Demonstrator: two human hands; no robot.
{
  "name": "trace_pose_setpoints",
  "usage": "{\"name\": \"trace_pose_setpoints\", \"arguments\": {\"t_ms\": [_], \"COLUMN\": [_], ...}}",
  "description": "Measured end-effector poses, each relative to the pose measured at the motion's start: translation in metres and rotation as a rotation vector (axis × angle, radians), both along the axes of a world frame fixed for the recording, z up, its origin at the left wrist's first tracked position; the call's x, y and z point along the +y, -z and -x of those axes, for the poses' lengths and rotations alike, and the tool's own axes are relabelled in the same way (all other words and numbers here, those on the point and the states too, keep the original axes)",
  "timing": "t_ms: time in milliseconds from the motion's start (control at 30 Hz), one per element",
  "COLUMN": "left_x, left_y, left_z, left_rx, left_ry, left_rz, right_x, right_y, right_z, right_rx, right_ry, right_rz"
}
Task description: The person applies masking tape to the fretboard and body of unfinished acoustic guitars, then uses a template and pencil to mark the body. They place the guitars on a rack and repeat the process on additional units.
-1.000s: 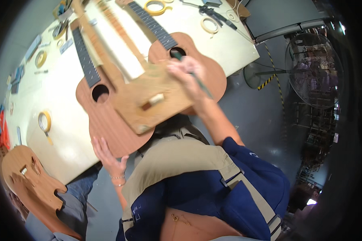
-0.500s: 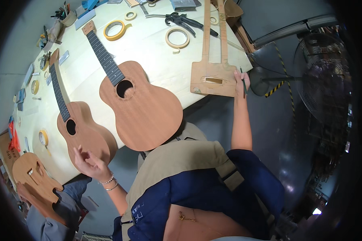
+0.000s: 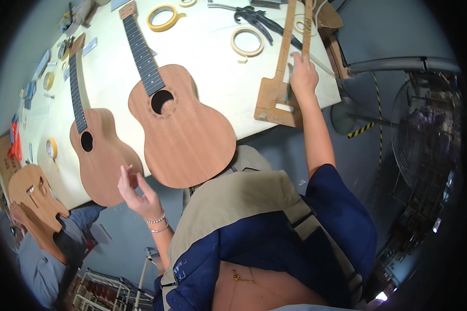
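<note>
R hand point(image 3: 304, 78) on wooden template point(image 3: 269, 97), can't tell if clamped; green stick point(image 3: 289, 88) just beside its palm. Tape roll point(image 3: 233, 42) L of that hand. L hand point(image 3: 140, 196) holds nothing, fingers & thumb apart, nr. small uke point(image 3: 97, 179); 2nd uke point(image 3: 189, 137) btwn hands.

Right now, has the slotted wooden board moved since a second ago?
Yes, rightward: the slotted wooden board was left of the beige tape roll on the table; now, in this view, it is below and right of that roll.

Pale table point(image 3: 218, 83) (guitars point(image 3: 192, 137) and tape point(image 3: 163, 28))
</note>
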State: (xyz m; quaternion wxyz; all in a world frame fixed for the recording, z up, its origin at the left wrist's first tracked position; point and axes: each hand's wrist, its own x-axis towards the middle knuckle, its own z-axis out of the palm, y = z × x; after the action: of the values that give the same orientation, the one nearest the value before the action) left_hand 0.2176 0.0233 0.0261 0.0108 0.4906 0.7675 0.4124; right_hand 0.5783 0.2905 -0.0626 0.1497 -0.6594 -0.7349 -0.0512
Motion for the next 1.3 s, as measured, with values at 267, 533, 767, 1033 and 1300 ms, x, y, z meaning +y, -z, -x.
{"name": "trace_pose_setpoints", "arguments": {"t_ms": [267, 533, 767, 1033, 1300], "left_x": [0.04, 0.044, 0.055, 0.051, 0.012], "left_y": [-0.008, 0.016, 0.005, 0.004, 0.021], "left_z": [-0.023, -0.03, -0.05, -0.053, -0.011], "left_rx": [-0.041, -0.647, -0.906, -0.849, -0.227], "left_ry": [0.28, 0.176, 0.212, 0.108, 0.101], "left_rz": [-0.095, -0.027, -0.094, -0.055, 0.202], "right_x": [0.037, -0.084, -0.143, -0.159, -0.147], "right_y": [0.017, -0.07, -0.086, -0.082, -0.068], "right_z": [0.127, 0.175, 0.193, 0.196, 0.147], "right_rx": [0.152, 2.258, 1.983, 1.642, 0.615], "right_ry": [-0.16, -0.387, -0.502, -0.689, -0.541], "right_rz": [0.157, 0.809, 0.437, 0.288, 0.115]}}
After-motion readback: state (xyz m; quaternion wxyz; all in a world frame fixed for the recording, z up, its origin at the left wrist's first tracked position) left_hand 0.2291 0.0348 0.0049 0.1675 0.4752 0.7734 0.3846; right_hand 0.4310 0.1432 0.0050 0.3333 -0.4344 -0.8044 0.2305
